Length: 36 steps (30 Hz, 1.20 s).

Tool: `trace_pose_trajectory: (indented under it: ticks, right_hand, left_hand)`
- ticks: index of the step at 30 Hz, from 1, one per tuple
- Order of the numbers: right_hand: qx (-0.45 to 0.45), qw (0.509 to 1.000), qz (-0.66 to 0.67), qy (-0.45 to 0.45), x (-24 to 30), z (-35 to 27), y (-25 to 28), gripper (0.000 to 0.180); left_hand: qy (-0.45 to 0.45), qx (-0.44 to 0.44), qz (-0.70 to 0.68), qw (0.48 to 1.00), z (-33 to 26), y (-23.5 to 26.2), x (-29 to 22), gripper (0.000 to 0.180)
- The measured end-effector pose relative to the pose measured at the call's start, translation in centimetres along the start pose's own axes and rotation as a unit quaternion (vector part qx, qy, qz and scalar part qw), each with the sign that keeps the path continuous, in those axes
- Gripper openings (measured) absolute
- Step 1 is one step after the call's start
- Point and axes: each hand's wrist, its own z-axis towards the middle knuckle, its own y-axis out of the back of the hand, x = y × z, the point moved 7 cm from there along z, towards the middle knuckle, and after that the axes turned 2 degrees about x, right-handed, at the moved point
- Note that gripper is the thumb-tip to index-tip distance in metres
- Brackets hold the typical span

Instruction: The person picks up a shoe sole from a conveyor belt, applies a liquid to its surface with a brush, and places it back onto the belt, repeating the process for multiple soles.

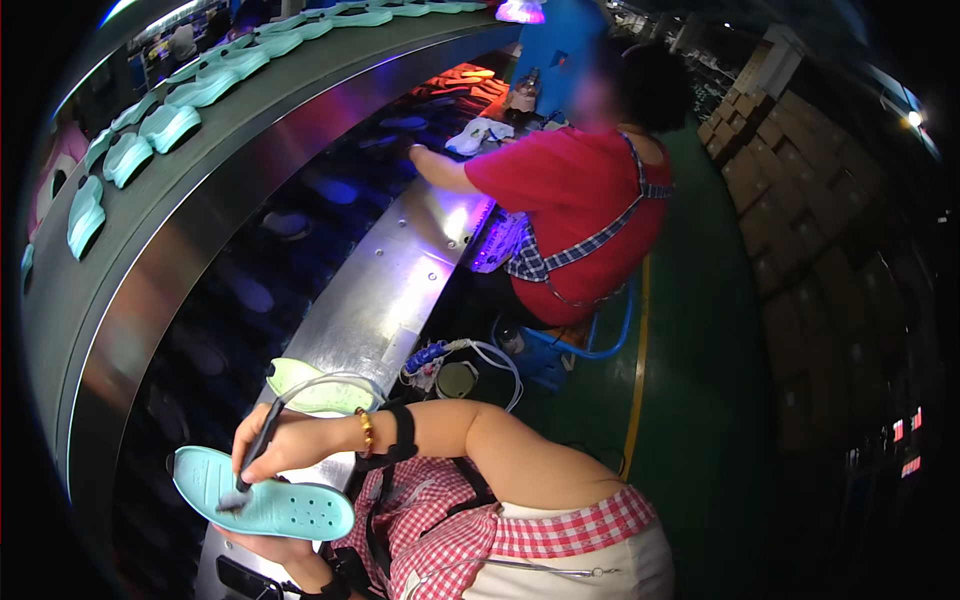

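Observation:
A turquoise shoe sole (pixel 275 505) with small holes at one end lies flat in my left hand (pixel 265 545), which supports it from below; its fingers are mostly hidden under the sole. My right hand (pixel 285 440) is closed round a black brush (pixel 262 445) fed by a thin pale hose. The bristles touch the inner face of the sole, near its middle. Beyond my right hand, a pale green sole (pixel 300 375) rests on the metal ledge (pixel 365 300), with the hose looping over it.
A conveyor belt (pixel 215 130) with several turquoise soles runs along the left. Below it, a dark lower line carries blurred soles (pixel 285 222). A co-worker in red (pixel 590 210) sits ahead. Right of the ledge stands a round container (pixel 457 380). Stacked cartons (pixel 800 200) line the right.

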Motion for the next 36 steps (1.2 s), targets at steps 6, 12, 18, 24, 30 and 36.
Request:
trace_pose_trajectory:
  ticks: [6,12,18,24,30,36]
  right_hand:
    - [0.159,0.987,-0.040,-0.005,0.7,-1.2,-2.9,0.016]
    - [0.077,0.996,-0.042,0.028,-1.7,0.4,-0.8,0.016]
    - [0.076,0.996,0.043,0.004,-0.7,1.3,-0.9,0.018]
    - [0.169,0.984,-0.016,0.061,0.5,0.8,-1.9,0.014]
    - [0.153,0.981,-0.103,0.052,0.5,0.7,-1.3,0.015]
    - [0.163,0.974,-0.148,0.061,0.3,0.4,-1.9,0.021]
  left_hand:
    - [-0.212,0.015,0.184,0.960,0.4,2.0,-2.2,0.069]
    - [-0.098,-0.035,-0.020,0.994,1.4,2.6,-0.9,0.063]
    - [-0.251,-0.059,0.090,0.962,-0.3,4.1,-3.5,0.057]
    - [-0.259,-0.140,0.227,0.929,-0.5,3.3,-4.5,0.065]
    - [-0.169,-0.091,-0.068,0.979,0.3,1.7,-3.6,0.071]
    - [-0.220,-0.106,-0.073,0.967,-0.1,1.3,-5.5,0.084]
